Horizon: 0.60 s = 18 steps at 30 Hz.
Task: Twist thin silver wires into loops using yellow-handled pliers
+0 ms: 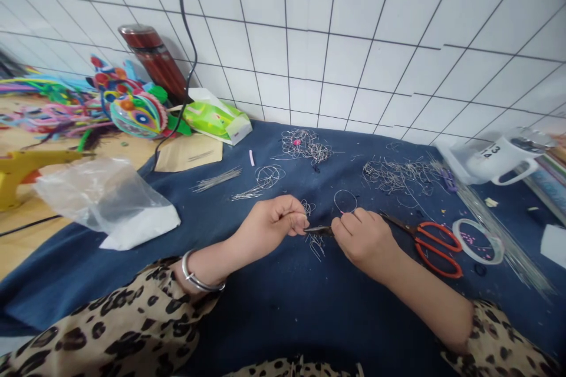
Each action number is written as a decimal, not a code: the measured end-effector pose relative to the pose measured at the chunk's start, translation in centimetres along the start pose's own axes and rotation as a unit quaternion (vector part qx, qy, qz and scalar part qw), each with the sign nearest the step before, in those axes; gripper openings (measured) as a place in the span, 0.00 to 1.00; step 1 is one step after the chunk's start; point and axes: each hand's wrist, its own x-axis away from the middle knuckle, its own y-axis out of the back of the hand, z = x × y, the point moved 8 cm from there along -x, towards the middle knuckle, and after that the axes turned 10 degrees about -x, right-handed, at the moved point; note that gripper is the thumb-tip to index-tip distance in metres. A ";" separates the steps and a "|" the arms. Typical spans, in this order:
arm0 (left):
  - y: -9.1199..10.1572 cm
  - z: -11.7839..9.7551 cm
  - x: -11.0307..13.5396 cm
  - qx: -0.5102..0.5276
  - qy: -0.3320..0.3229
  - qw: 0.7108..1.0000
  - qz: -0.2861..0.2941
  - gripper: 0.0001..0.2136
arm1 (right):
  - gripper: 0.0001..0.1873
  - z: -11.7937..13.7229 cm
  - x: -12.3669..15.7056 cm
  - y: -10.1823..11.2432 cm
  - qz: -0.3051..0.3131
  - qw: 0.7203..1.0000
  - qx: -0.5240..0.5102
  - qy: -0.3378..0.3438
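Note:
My left hand (278, 219) is closed in a pinch over the dark blue cloth. What its fingertips hold is too small to make out. Fingers of my right hand (365, 241) wrap round a slim-tipped metal tool (319, 230), which looks like needle-nose pliers. Its tip reaches the left fingertips, and its handles are hidden in the palm. Thin wire loops (308, 207) and bent wire pieces (316, 246) lie just behind and below the tip. A wire ring (345, 200) with a pink spot stands by my right knuckles; I cannot tell whether they touch.
Orange-handled scissors (437, 247) lie right of my right hand, beside a clear round dish (497, 247) with pink beads. Tangled wire (400, 175) and another tangle (305, 146) lie farther back. A white mug (504, 159) stands right; a plastic bag (106, 194) and yellow glue gun (30, 171) are left.

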 end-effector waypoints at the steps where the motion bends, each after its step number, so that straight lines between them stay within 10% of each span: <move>1: 0.1 -0.4 0.1 -0.034 -0.018 0.999 -0.006 0.07 | 0.05 -0.1 0.0 -0.2 0.010 1.000 -0.014 -0.011; 18: -1.4 -3.1 1.0 -0.295 -0.204 0.932 0.040 0.10 | 0.07 -1.9 0.2 -2.4 0.216 0.942 -0.211 -0.145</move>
